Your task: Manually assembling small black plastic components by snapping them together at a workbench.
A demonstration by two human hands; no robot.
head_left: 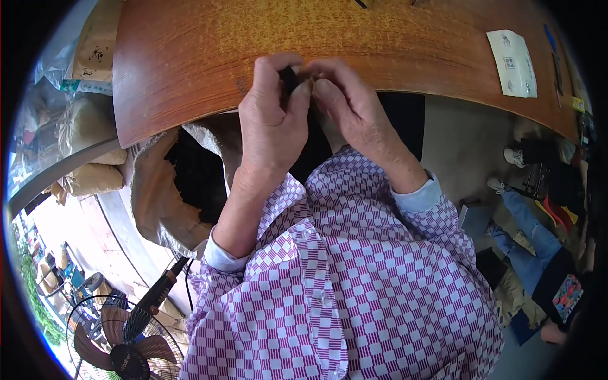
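Both my hands are raised in front of my chest, close together at the near edge of the wooden table (183, 57). My left hand (271, 130) is closed, pinching a small black piece (289, 79) between thumb and fingers. Thumb and forefinger of my right hand (364, 120) press together right beside that piece. What the right fingertips hold, if anything, is too small to make out. Below my left hand, an open woven sack (149, 206) stands against the table, with a dark mass (196, 168) inside.
On the table's right side lies a white printed packet (513, 66), with a blue pen-like object (550, 39) near the far right edge. A black fan (130, 361) stands at lower left. Tan bags (92, 180) are stacked left. Another person in jeans (529, 218) sits at right.
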